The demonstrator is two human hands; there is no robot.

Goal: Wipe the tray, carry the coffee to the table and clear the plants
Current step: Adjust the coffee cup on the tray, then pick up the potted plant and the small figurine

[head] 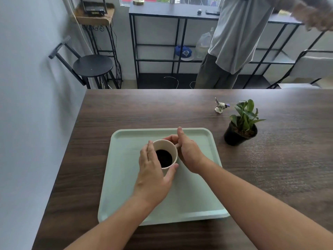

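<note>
A cream cup of black coffee (164, 156) stands on the pale green tray (126, 177), toward the tray's far half. My left hand (153, 175) wraps the cup's left and near side, thumb under the rim. My right hand (187, 152) holds the cup's right side at the handle, fingers curled behind it. The tray lies on the dark wooden table (270, 168). A small green plant in a black pot (240, 128) stands on the table just right of the tray's far right corner.
A small bird figurine (220, 106) stands behind the plant. Another person (230, 42) stands beyond the table's far edge by a black shelf unit (156, 46). A black stool (92, 66) is at the far left. A wall runs along the table's left side.
</note>
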